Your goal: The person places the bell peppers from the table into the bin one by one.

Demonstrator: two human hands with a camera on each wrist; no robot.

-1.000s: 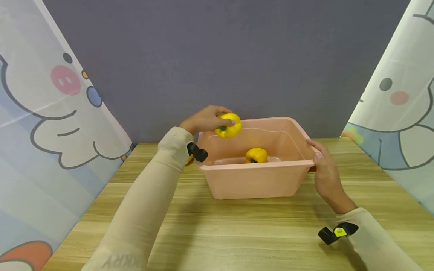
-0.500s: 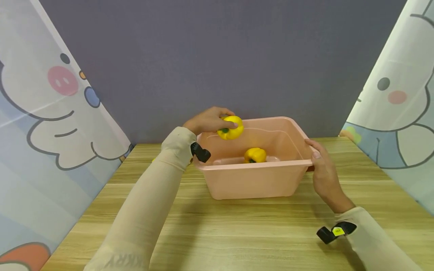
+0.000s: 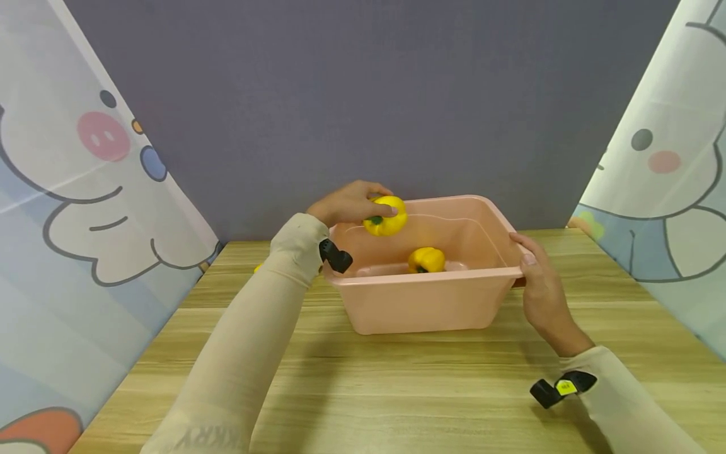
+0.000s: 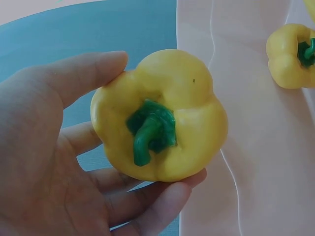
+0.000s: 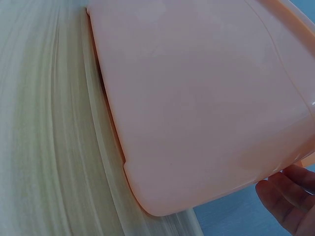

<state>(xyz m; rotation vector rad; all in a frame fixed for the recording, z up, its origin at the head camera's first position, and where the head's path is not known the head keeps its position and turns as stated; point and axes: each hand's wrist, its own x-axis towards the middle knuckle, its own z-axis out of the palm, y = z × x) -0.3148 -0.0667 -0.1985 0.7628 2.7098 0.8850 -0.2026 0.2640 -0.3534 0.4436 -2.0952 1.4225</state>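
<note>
With the fingers of the left hand [image 3: 348,203], grasps one yellow pepper [image 4: 197,128] by the far left part of the pink bin [image 3: 425,306]; with those of the right hand [image 3: 543,296], grips the right rim, thumb on top. Meets the grey wall [image 3: 368,94] close behind the bin, with little room at the far edge. Has wide room across the desk [image 3: 408,391] in front and to the right, but cannot make out the near edge, cut off in the head view. Finds open space inside the bin round a second pepper [image 3: 427,259], hidden low down by the front wall. Cannot place the held pepper for sure inside or outside the rim. Shows only a yellow sliver [image 3: 258,268] beside the left sleeve [image 3: 266,296], too hidden to name, and a yellow scrap [image 4: 311,8] cut off at the left wrist view's corner.
</note>
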